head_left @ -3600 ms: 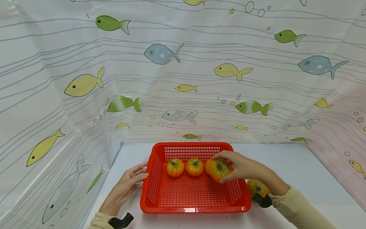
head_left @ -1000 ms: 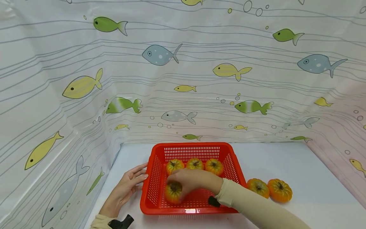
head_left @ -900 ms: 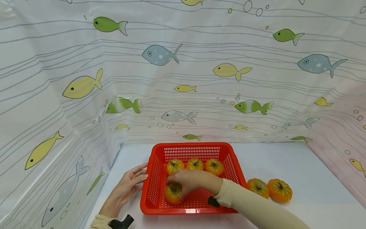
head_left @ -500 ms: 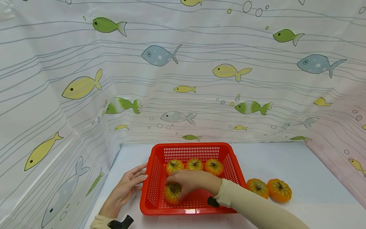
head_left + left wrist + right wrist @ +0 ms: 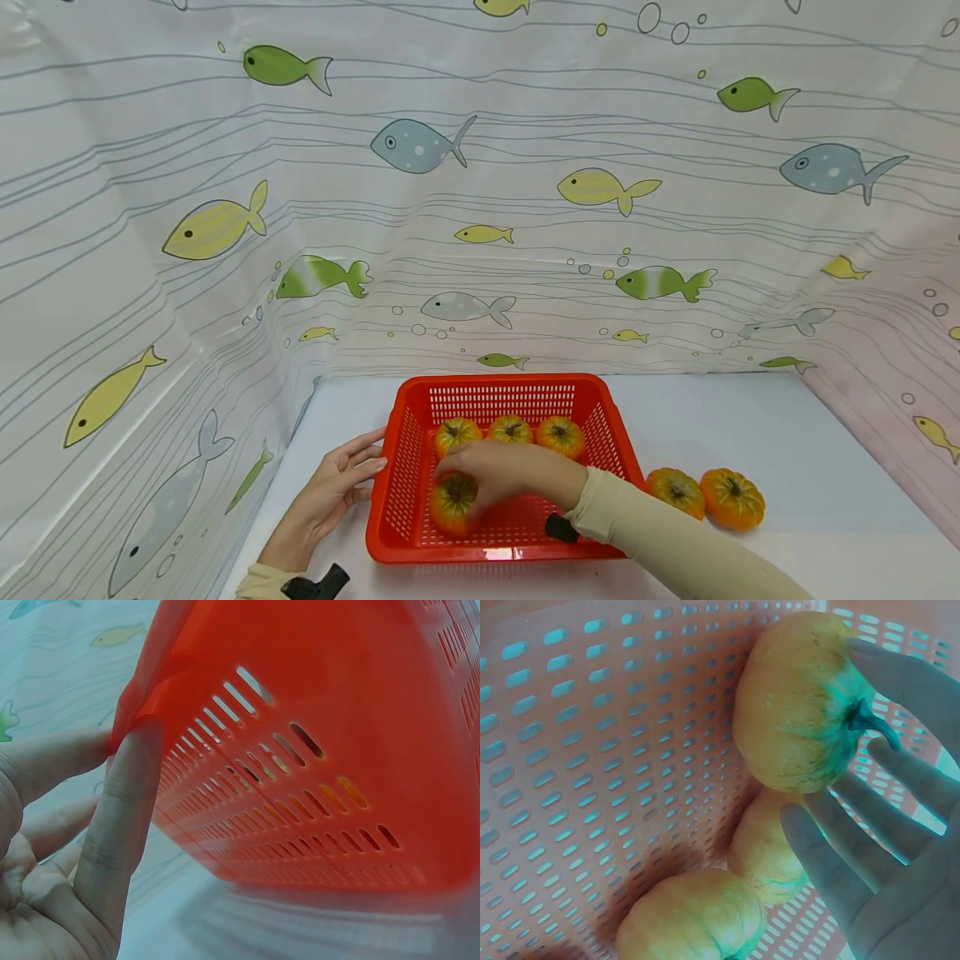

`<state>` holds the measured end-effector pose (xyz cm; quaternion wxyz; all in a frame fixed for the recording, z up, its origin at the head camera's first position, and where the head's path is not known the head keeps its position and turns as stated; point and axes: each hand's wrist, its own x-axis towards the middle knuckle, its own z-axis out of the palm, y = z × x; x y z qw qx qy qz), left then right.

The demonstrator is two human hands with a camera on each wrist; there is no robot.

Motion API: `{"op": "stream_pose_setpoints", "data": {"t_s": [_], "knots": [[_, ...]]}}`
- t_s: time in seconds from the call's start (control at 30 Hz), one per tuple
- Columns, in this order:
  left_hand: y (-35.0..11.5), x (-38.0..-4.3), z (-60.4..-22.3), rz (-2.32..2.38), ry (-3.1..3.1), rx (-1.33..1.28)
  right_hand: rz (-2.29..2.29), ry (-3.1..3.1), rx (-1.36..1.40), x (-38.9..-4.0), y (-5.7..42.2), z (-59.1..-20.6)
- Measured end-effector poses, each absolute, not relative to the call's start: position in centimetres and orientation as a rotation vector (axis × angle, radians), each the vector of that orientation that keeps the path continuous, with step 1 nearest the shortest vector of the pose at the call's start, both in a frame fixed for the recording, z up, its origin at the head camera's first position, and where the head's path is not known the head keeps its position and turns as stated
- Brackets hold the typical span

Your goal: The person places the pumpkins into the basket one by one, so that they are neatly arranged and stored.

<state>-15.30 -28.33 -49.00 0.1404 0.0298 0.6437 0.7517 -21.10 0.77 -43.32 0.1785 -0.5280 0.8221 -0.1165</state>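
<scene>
A red plastic basket (image 5: pixel 516 553) stands on the white table. My left hand (image 5: pixel 333 487) is at its left side, with straight fingertips touching the rim, as the left wrist view also shows. My right hand (image 5: pixel 491 475) is inside the basket over a small orange pumpkin (image 5: pixel 453 506) in the front left corner. In the right wrist view the fingers are spread and fairly straight beside this pumpkin (image 5: pixel 352 793), the thumb tip overlapping its top. Behind it is a row of three similar pumpkins (image 5: pixel 511 428), the left one (image 5: pixel 456 433) partly covered by the hand.
Two more pumpkins lie on the table right of the basket, one (image 5: pixel 677 492) close to its wall and the other (image 5: pixel 732 500) beside it. My right forearm (image 5: pixel 667 533) crosses the basket's front right corner. A fish-patterned curtain (image 5: pixel 525 250) encloses the table.
My right hand has carried a pumpkin left across the basket to the front left corner. In the last half second its fingers have lifted and loosened slightly. The left hand has stayed put.
</scene>
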Motion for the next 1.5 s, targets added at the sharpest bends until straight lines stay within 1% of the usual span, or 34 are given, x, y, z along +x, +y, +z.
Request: {"op": "stream_pose_setpoints", "data": {"t_s": [0.57,0.9,1.07,1.5], "knots": [[-28.5,-15.3,-49.2,2.177,1.844,0.121,-0.390,2.401,-1.466,-20.8,2.4,-41.5],[-28.4,-15.3,-49.2,2.167,1.859,0.098,-0.444,2.468,-1.368,-20.7,4.3,-40.4],[-28.3,-15.3,-49.2,2.164,1.866,0.059,-0.526,2.479,-1.246,-20.6,5.6,-39.6],[-28.3,-15.2,-49.0,2.165,1.872,0.037,-0.712,2.493,-1.139,-20.9,9.2,-38.5]]}}
